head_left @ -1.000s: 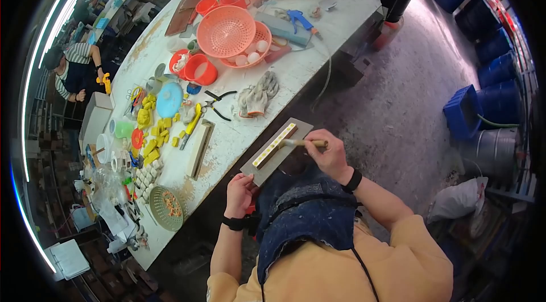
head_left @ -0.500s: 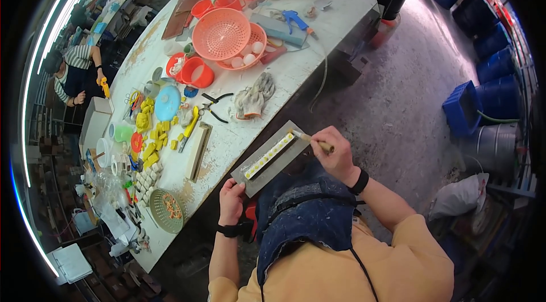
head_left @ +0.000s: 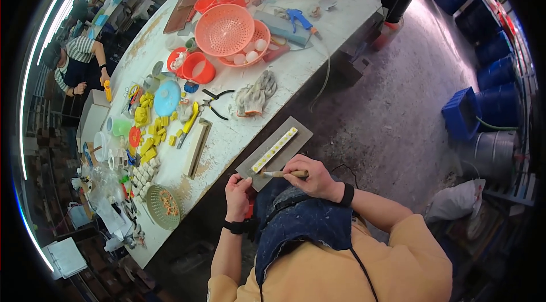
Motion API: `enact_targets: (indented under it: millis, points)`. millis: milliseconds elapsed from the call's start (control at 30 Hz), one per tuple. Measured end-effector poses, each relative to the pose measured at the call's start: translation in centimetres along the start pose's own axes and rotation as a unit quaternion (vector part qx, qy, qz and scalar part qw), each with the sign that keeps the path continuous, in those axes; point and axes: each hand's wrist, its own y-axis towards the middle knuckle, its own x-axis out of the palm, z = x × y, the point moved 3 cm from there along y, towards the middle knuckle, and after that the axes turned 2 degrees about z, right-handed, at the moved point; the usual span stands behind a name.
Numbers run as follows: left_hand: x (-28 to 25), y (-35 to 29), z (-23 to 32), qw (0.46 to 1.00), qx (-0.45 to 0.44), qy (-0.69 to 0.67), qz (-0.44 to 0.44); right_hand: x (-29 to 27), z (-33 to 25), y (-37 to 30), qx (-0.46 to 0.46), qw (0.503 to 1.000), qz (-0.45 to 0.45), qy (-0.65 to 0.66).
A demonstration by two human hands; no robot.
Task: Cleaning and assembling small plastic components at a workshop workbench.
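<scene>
My left hand (head_left: pixel 237 193) grips a flat grey board (head_left: pixel 290 151) by its near left corner, thumb on top. Along the board lies a narrow white strip (head_left: pixel 275 149) dotted with a row of small yellow spots. My right hand (head_left: pixel 314 178) is closed around a small wooden-handled brush (head_left: pixel 275 174). Its bristles point left, close to the strip's near end; whether they touch it I cannot tell. The board is held past the table's edge, above my dark blue apron (head_left: pixel 310 216).
On the white table (head_left: pixel 239 141) lie work gloves (head_left: pixel 256 94), pliers (head_left: pixel 215 103), a yellow utility knife (head_left: pixel 187 124), a wooden bar (head_left: pixel 197 148), yellow blocks (head_left: pixel 149 145) and a basket of small pieces (head_left: pixel 163 208). Orange colanders (head_left: pixel 224 30) stand farther back. Another person (head_left: pixel 79 63) works at far left.
My right hand and the brush have moved from the strip's far end down and left to its near end. The board has shifted slightly to the right in the picture, still in my left hand.
</scene>
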Motion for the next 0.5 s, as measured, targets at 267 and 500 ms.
enact_targets:
  millis: [267,500]
  points:
    - [-1.2,-0.3,0.5,0.999,0.025,0.029,0.003,-7.4,5.8,2.7,0.099,0.974,0.179,-0.096]
    - [0.1,-0.3,1.0,0.988,0.08,0.124,-0.046,-2.5,3.1,4.9,0.045,0.99,0.083,-0.108]
